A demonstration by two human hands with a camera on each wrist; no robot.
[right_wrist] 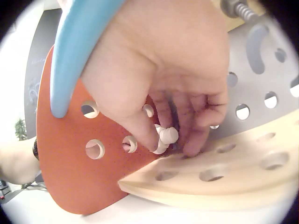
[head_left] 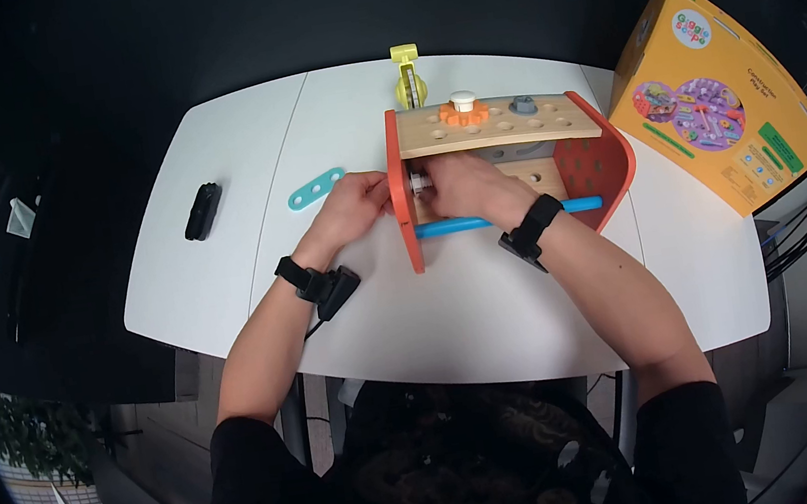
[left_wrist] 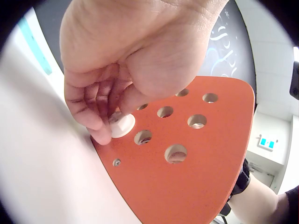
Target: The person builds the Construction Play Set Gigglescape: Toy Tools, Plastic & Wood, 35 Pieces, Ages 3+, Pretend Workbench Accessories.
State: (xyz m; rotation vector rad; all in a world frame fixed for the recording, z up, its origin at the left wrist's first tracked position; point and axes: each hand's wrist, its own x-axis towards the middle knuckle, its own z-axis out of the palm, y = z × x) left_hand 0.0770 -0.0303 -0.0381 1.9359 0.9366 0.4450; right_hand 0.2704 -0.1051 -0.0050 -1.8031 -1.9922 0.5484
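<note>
An orange side panel [left_wrist: 187, 177] with round holes forms the left end of a toy workbench. On its outer face, my left hand [left_wrist: 126, 60] pinches a white round-headed piece [left_wrist: 123, 126] sitting at a hole, seen in the left wrist view. On the inner side, my right hand [right_wrist: 163, 60] holds a white threaded-looking piece [right_wrist: 168, 136] between thumb and fingers, close against the panel. The right hand reaches in between the upper wooden shelf [head_left: 549, 121] and the blue bar [head_left: 461, 226]. The fingertips partly hide both white pieces.
A teal strip with holes [head_left: 316, 189] and a black object [head_left: 203, 211] lie to the left on the white table [head_left: 372, 326]. Behind the workbench stands a yellow-green item [head_left: 409, 80]. A yellow box [head_left: 718, 103] is at the right. An orange gear [head_left: 464, 115] sits on the shelf.
</note>
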